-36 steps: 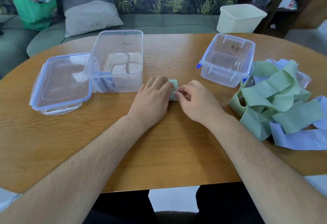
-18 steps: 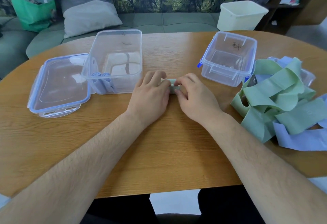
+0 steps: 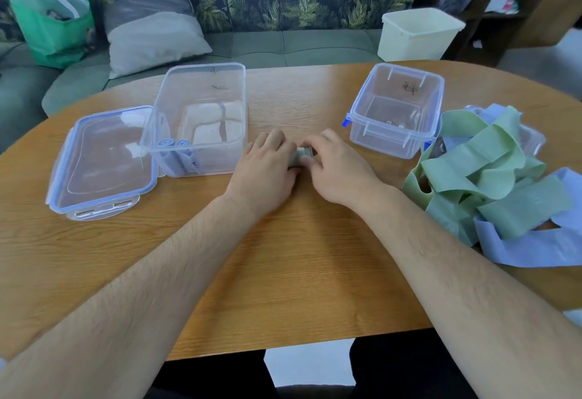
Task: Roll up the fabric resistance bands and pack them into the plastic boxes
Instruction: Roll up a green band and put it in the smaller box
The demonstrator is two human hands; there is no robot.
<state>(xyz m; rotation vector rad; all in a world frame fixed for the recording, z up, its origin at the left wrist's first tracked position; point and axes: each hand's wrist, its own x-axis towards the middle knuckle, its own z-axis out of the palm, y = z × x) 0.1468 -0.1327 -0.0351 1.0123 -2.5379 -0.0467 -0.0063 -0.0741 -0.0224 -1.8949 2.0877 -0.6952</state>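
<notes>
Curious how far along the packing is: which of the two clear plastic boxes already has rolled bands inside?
The larger clear plastic box on the left: two blue rolls sit in its near corner. The smaller blue-clipped box shows none.

Your left hand [image 3: 267, 171] and right hand [image 3: 335, 171] pinch a small green roll [image 3: 299, 156] at the middle of the table [image 3: 283, 272]. Two blue rolls [image 3: 174, 143] stand in the large box [image 3: 204, 90] toward its left edge; loose bands [image 3: 491, 184] pile at its right edge.
</notes>
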